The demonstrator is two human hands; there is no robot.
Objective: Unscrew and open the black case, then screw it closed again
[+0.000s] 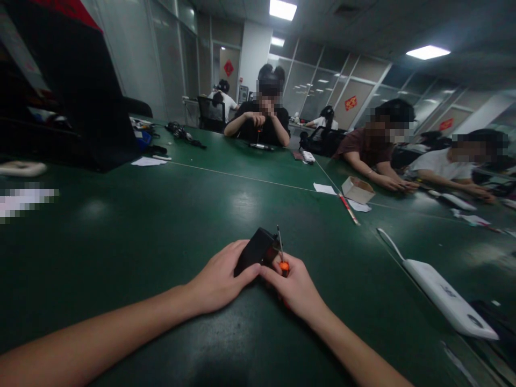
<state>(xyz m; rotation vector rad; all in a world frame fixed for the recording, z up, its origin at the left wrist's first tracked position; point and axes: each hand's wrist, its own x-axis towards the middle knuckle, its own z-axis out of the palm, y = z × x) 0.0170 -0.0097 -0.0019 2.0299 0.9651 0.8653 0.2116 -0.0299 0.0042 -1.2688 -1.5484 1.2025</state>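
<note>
Left hand grips black box; right hand grips screwdriver, shaft upright, tip up.

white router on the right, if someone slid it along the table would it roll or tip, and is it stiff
The white router lies flat and low on the green table, so it would probably slide rather than roll or tip. Its smooth shell looks like rigid plastic, likely stiff and light. The thin antenna sticking out could swing or snag.
</note>
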